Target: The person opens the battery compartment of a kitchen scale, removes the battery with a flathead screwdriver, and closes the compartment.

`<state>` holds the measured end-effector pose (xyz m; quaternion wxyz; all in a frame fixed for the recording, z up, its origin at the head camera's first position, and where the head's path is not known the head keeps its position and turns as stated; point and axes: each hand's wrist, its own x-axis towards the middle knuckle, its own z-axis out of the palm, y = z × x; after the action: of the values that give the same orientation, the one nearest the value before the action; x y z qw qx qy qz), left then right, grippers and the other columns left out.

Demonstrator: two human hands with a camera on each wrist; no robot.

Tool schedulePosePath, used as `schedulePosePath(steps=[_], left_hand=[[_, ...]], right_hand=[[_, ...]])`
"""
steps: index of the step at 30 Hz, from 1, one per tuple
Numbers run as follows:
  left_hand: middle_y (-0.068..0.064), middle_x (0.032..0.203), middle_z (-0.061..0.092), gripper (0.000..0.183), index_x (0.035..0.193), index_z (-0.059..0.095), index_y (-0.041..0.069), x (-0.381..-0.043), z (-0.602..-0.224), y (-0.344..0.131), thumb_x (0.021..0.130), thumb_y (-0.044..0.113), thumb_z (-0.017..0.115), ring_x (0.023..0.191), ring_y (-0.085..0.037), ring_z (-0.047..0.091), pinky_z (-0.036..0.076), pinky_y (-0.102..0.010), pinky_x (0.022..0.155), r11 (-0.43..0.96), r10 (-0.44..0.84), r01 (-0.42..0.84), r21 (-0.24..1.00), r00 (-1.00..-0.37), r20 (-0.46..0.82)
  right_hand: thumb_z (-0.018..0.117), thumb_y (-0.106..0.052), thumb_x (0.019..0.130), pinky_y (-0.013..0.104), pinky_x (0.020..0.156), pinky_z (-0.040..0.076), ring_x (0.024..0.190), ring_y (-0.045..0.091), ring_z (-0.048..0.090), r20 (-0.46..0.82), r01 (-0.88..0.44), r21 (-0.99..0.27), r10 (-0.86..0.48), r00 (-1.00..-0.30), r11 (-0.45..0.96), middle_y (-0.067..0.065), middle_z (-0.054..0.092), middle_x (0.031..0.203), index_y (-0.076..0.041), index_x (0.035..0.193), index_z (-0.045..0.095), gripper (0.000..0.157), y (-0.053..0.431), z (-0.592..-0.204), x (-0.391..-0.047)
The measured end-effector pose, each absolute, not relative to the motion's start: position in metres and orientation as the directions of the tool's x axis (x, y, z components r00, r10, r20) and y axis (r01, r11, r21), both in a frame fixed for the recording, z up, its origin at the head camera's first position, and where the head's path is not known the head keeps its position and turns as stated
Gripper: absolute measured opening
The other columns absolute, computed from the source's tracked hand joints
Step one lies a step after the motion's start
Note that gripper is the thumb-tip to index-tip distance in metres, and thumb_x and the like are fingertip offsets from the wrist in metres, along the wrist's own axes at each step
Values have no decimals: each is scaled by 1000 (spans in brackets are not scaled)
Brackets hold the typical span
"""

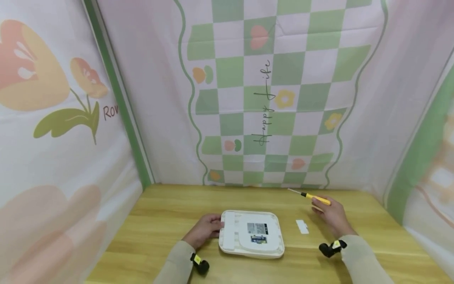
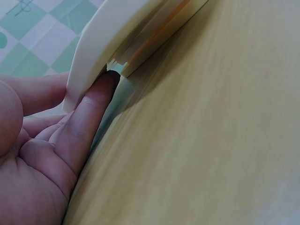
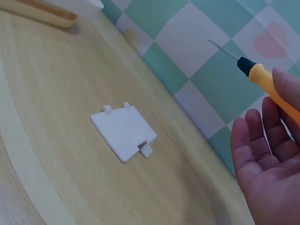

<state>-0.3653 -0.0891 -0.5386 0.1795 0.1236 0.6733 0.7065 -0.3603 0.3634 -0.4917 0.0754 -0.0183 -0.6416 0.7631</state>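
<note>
A white, rounded-square battery device (image 1: 232, 232) lies on the table with its underside up, showing a grey label and an uncovered battery compartment (image 1: 259, 239). My left hand (image 1: 205, 229) pinches its left edge. In the left wrist view, the thumb is on the outer side of the white rim (image 2: 101, 40) and a finger reaches underneath, that side tipped up off the wood. My right hand (image 1: 331, 215) holds a yellow screwdriver (image 1: 320, 199) between thumb and fingers, its thin shaft pointing left and away. Between device and right hand lies a small white battery cover (image 1: 302, 227) with tabs (image 3: 146, 151).
The wooden table (image 1: 170, 205) ends at a hanging cloth (image 1: 230, 102) printed with green and white checks. More printed cloth (image 1: 53, 157) closes off the left side, with another panel at the right. Black wrist cameras (image 1: 201, 266) sit on both sleeves.
</note>
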Motion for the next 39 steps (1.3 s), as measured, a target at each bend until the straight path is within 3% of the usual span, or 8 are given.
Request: schedulePosePath(steps=[6, 14, 21, 30, 39], left_hand=[[-15, 113, 65, 43, 135, 47, -12, -367, -538, -89, 97, 5, 58, 95, -23, 65, 56, -37, 80, -25, 419, -90, 996, -905, -71], [-14, 107, 67, 41, 133, 49, -12, -366, -537, -88, 97, 5, 57, 93, -22, 65, 57, -36, 79, -23, 425, -89, 996, -902, -71], [-13, 106, 67, 41, 134, 50, -10, -366, -536, -89, 98, 8, 58, 94, -22, 66, 57, -36, 79, -9, 426, -89, 996, -901, -77], [-14, 107, 67, 44, 135, 47, -12, -368, -540, -89, 96, 6, 59, 93, -23, 66, 57, -36, 78, -24, 414, -98, 995, -907, -79], [-13, 110, 65, 45, 134, 48, -11, -366, -538, -87, 95, 6, 60, 91, -22, 65, 57, -36, 76, -7, 404, -92, 996, -911, -81]], right_hand=[[62, -3, 94, 28, 89, 52, 95, 12, 65, 110, -134, -913, 84, -990, -384, 1, 67, 100, -10, 102, 67, 12, 362, -494, -359], [42, 7, 100, 33, 91, 52, 99, 21, 66, 270, -192, -779, -44, -962, -597, 9, 68, 103, -5, 111, 61, 25, 356, -499, -361], [38, 9, 101, 35, 94, 49, 105, 26, 65, 287, -183, -764, -72, -955, -618, 11, 68, 106, -13, 130, 47, 38, 349, -495, -359], [39, -2, 104, 35, 92, 51, 102, 25, 66, 258, -177, -756, -38, -966, -631, 10, 67, 105, -12, 123, 57, 28, 343, -496, -359], [38, 1, 103, 38, 87, 54, 99, 22, 66, 300, -233, -766, -12, -954, -599, 6, 67, 104, -10, 117, 58, 27, 330, -498, -355]])
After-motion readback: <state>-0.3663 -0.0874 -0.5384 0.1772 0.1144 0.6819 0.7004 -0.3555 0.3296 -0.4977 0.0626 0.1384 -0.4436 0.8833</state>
